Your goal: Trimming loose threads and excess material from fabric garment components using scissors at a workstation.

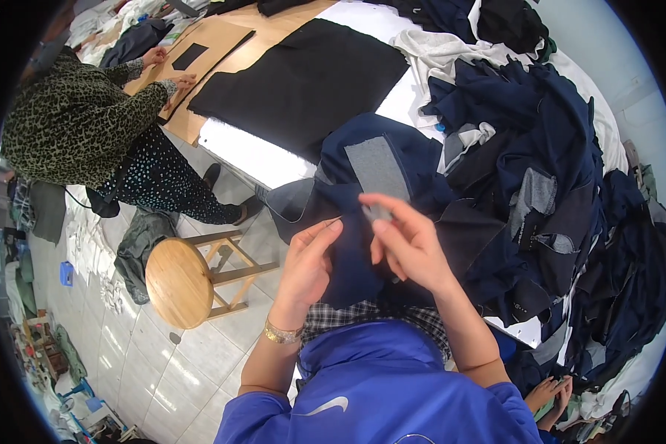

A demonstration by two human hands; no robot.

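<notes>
Cloth [353, 255], dark blue, drapes off the white desk [251, 152]; above it the left hand [308, 260] has thumb and finger pressed together, on what I cannot tell; the right hand [413, 248] pinches a small grey thing [378, 212]. Black fabric [303, 81] lies flat beyond; a wooden stool [177, 283] stands left.

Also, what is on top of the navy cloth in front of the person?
A grey rectangular piece shows on the navy cloth. What lies behind the left hand and right hand is covered and cannot be seen.
</notes>
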